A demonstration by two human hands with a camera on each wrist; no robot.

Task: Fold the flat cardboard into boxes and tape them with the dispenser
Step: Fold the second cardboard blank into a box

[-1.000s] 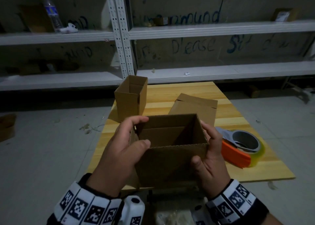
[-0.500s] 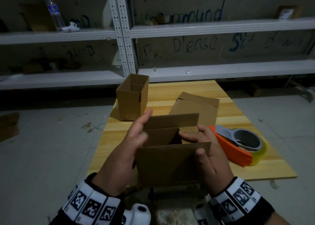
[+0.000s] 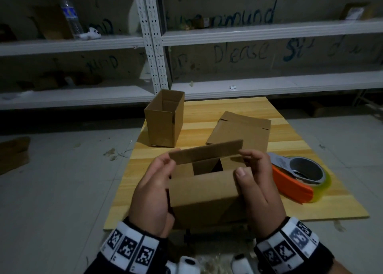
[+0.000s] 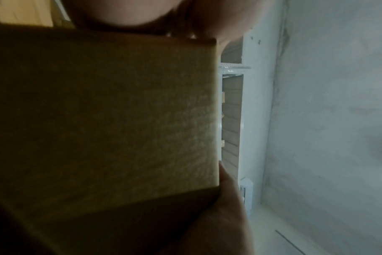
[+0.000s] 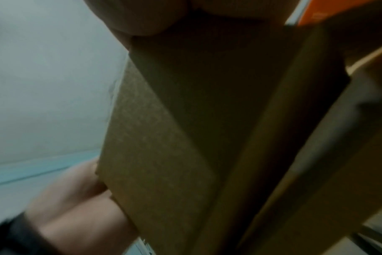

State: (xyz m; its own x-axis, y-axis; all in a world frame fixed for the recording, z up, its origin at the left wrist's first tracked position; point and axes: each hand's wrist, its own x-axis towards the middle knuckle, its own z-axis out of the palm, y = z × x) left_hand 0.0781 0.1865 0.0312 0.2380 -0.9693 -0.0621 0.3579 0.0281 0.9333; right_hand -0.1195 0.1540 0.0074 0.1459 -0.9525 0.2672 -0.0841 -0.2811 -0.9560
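Observation:
I hold a small brown cardboard box point(image 3: 204, 193) above the near edge of the wooden table point(image 3: 232, 110). My left hand point(image 3: 153, 188) grips its left side, fingers curled over the far flap point(image 3: 205, 152). My right hand point(image 3: 259, 182) grips the right side, thumb on the near flap and fingers on the far flap's end. Both side flaps lie folded in, leaving a dark gap in the middle. Both wrist views are filled by the box point(image 4: 103, 112) point(image 5: 185, 138). The orange tape dispenser point(image 3: 298, 180) lies on the table to the right of my right hand.
An upright open box point(image 3: 163, 119) stands at the table's far left. A flat cardboard blank point(image 3: 240, 130) lies behind the held box. White metal shelving point(image 3: 248, 31) runs along the wall, with a water bottle point(image 3: 70, 14) on it. Grey floor surrounds the table.
The box's top was wide open a second ago. Since then the side flaps have gone down inward and the far flap has tipped toward me, with my fingers moved onto it.

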